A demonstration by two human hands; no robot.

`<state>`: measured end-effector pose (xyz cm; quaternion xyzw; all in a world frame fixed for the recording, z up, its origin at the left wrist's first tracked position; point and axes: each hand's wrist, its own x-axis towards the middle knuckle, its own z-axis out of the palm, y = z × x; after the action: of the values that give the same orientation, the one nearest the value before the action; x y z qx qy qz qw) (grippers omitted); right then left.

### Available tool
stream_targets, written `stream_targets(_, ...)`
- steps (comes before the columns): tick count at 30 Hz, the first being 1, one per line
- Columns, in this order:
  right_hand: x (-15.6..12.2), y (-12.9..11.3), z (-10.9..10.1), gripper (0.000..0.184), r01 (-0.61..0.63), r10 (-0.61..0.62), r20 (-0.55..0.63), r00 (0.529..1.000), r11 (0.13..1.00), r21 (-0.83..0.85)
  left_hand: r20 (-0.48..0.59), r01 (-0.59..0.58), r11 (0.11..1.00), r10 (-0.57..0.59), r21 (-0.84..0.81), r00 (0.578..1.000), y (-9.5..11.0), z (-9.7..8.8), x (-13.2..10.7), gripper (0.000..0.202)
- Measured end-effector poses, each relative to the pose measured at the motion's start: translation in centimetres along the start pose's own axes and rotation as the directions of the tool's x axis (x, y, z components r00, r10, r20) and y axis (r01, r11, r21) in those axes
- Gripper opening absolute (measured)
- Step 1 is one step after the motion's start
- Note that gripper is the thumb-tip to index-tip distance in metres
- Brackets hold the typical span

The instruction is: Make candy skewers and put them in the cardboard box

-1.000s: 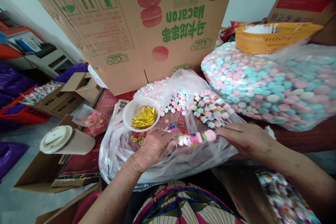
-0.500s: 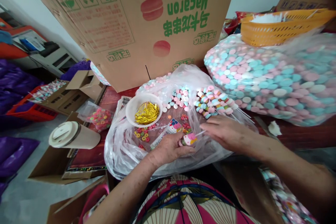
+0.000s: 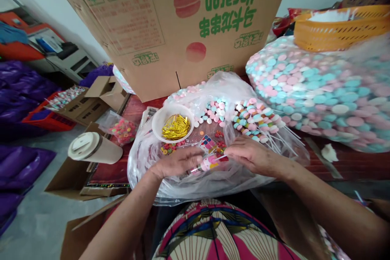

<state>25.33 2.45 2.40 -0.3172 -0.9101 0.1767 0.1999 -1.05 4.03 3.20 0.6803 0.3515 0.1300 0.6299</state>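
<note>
A candy skewer in a clear and pink printed wrapper (image 3: 210, 163) lies slantwise between my hands, its white stick pointing right. My right hand (image 3: 251, 155) is closed, fingertips pinching the stick end. My left hand (image 3: 178, 162) is at the other end, fingers stretched out over the wrapper's left part; its thumb is mostly hidden. Just behind them, a printed wrapper (image 3: 207, 143) lies flat among red ring candies (image 3: 219, 134). A white bowl (image 3: 157, 124) holds gold twist ties (image 3: 176, 127). Unwrapped candy skewers (image 3: 258, 120) are piled beyond my right hand.
A large macaron carton (image 3: 170, 57) stands at the back. On the right is a big bag of pastel candies (image 3: 319, 93) with an orange basket (image 3: 341, 28) on top. A white lidded cup (image 3: 96, 149) lies tilted at left, near a bag of ring candies (image 3: 123, 130).
My left hand has loosened from its pinch and stretched its fingers over the wrapper's left end. My right fingers have closed on the stick. The view has shifted slightly.
</note>
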Motion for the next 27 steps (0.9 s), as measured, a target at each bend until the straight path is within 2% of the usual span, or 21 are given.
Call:
stream_targets(2,0.6,-0.2,-0.3,0.026,0.034,-0.034,-0.038,0.999,0.999,-0.002,0.090,0.080,0.996,-0.077,-0.026,0.993,0.3,-0.3,-0.9,0.039)
stream_targets(3,1.0,-0.4,-0.4,0.026,0.047,-0.048,-0.037,0.998,0.999,-0.017,0.102,0.117,0.990,-0.109,-0.074,0.989,0.4,0.1,-1.2,0.040)
stream_targets(6,2.5,-1.3,0.1,0.027,0.076,-0.071,0.063,0.995,0.994,-0.076,-0.014,0.205,0.941,-0.217,-0.268,0.976,0.1,2.3,-1.5,0.043)
stream_targets(8,3.2,-1.7,0.6,0.024,0.054,-0.046,0.127,0.991,0.997,-0.059,-0.101,0.224,0.921,-0.268,-0.317,0.958,-0.4,3.5,-1.4,0.045)
stream_targets(9,3.4,-1.8,0.9,0.022,0.010,-0.007,0.114,0.993,1.000,-0.023,-0.151,0.218,0.920,-0.278,-0.325,0.948,-0.6,3.9,-1.4,0.045)
stream_targets(11,3.6,-2.0,1.6,0.022,-0.160,0.162,-0.012,0.987,0.980,0.122,-0.291,0.160,0.928,-0.264,-0.336,0.919,-1.1,4.2,-1.3,0.044)
stream_targets(12,3.5,-2.2,2.1,0.024,-0.249,0.275,-0.086,0.958,0.939,0.237,-0.374,0.111,0.939,-0.235,-0.324,0.897,-1.3,4.3,-1.2,0.043)
stream_targets(13,3.5,-2.5,2.7,0.027,-0.318,0.379,-0.106,0.919,0.874,0.369,-0.454,0.060,0.957,-0.189,-0.282,0.871,-1.4,4.2,-1.1,0.042)
stream_targets(14,3.6,-2.9,3.4,0.030,-0.371,0.463,-0.074,0.883,0.787,0.494,-0.529,0.015,0.979,-0.123,-0.204,0.840,-1.6,4.2,-1.1,0.040)
stream_targets(16,3.8,-4.0,5.1,0.028,-0.450,0.555,0.074,0.828,0.581,0.678,-0.621,-0.021,1.000,0.027,0.018,0.783,-1.8,4.3,-1.0,0.034)
stream_targets(18,4.3,-5.3,6.6,0.029,-0.475,0.595,0.157,0.788,0.426,0.770,-0.637,0.012,0.988,0.088,0.152,0.766,-2.0,4.6,-1.0,0.026)
stream_targets(20,4.8,-6.3,7.7,0.031,-0.413,0.634,0.106,0.766,0.358,0.837,-0.586,-0.003,0.998,0.042,0.068,0.809,-2.3,4.7,-1.3,0.019)
stream_targets(23,5.1,-6.9,8.3,0.024,-0.289,0.591,0.037,0.806,0.339,0.895,-0.341,-0.085,0.965,-0.005,-0.248,0.940,-2.3,4.2,-1.8,0.024)
stream_targets(24,5.2,-6.8,8.3,0.022,-0.287,0.572,0.031,0.820,0.363,0.887,-0.256,-0.085,0.951,0.007,-0.297,0.967,-2.2,3.8,-1.9,0.026)
stream_targets(25,5.2,-6.6,8.2,0.020,-0.299,0.553,0.007,0.833,0.439,0.848,-0.197,-0.071,0.955,0.014,-0.289,0.980,-2.0,3.3,-2.0,0.026)
stream_targets(27,5.5,-6.0,7.8,0.018,-0.320,0.487,-0.119,0.865,0.719,0.617,-0.179,-0.039,0.990,0.014,-0.138,0.984,-1.5,2.2,-2.1,0.026)
